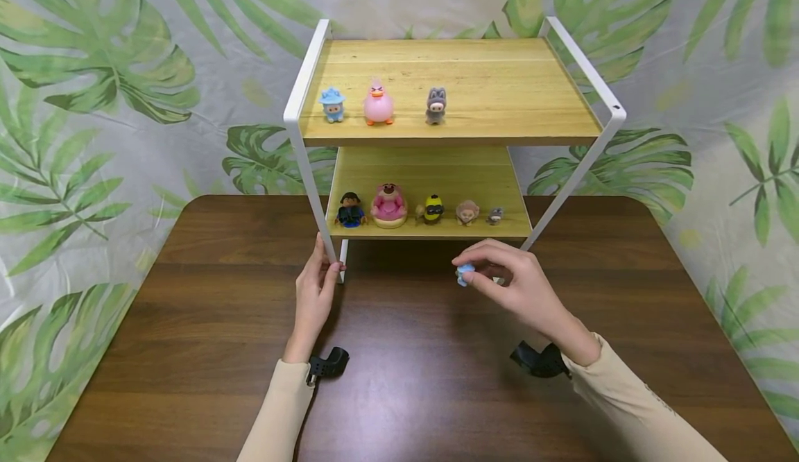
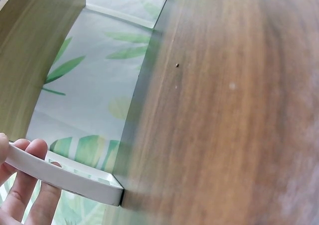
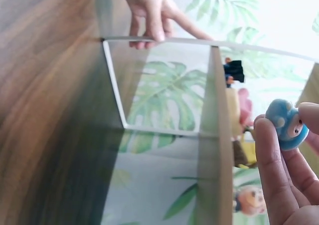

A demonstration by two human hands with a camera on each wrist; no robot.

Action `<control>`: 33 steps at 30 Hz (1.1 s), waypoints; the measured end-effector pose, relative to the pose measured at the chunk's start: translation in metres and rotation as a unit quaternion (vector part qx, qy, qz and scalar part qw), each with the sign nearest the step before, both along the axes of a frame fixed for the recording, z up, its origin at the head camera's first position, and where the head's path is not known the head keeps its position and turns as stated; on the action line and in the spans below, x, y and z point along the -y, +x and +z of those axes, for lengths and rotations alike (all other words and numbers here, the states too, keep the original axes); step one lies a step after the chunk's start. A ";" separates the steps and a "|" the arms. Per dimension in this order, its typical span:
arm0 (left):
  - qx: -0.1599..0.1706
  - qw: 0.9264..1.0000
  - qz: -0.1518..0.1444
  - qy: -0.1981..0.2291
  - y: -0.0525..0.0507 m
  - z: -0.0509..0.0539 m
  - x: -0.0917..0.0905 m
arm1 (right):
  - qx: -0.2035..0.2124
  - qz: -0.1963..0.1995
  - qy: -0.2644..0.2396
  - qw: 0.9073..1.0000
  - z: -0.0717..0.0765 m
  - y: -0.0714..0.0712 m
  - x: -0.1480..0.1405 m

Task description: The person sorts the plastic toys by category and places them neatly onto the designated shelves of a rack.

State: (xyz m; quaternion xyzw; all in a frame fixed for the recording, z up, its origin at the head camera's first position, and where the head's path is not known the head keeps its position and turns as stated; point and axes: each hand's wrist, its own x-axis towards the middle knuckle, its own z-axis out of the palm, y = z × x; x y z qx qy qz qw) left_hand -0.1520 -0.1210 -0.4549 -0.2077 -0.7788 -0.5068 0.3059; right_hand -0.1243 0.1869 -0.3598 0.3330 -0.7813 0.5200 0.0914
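My right hand [image 1: 521,278] pinches a small light-blue toy figure [image 1: 463,274] between thumb and fingers, just in front of the lower shelf's front edge. In the right wrist view the blue figure [image 3: 286,125] looks glossy, with a small pale face. My left hand [image 1: 314,297] grips the front left leg [image 1: 312,181] of a two-tier shelf near its foot. The left wrist view has its fingers [image 2: 19,195] around the white frame [image 2: 65,179]. Nearest the right hand on the lower board stand a small grey figure [image 1: 495,216] and a furry beige figure [image 1: 467,212].
The upper board [image 1: 499,87] bears a blue-hatted figure [image 1: 333,105], a pink duck [image 1: 378,105] and a grey eared figure [image 1: 435,106]. Along the lower board [image 1: 431,167] stand a dark-haired figure [image 1: 351,210], a pink bear [image 1: 389,207] and a yellow goggled figure [image 1: 433,209]. A brown table [image 1: 399,392] lies beneath.
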 end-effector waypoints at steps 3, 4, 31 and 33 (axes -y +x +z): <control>0.001 1.000 -0.001 0.000 0.000 0.000 0.000 | -0.008 0.000 -0.022 1.000 0.005 0.000 -0.001; 0.001 1.000 -0.001 0.000 0.000 0.000 0.000 | -0.012 -0.001 -0.027 1.000 0.007 0.000 -0.001; 0.004 1.000 0.011 -0.010 0.000 -0.002 0.000 | -0.060 0.016 -0.076 0.995 0.051 -0.006 -0.007; 0.003 1.000 0.011 -0.010 0.000 -0.002 0.000 | -0.061 0.012 -0.073 0.995 0.055 -0.006 -0.007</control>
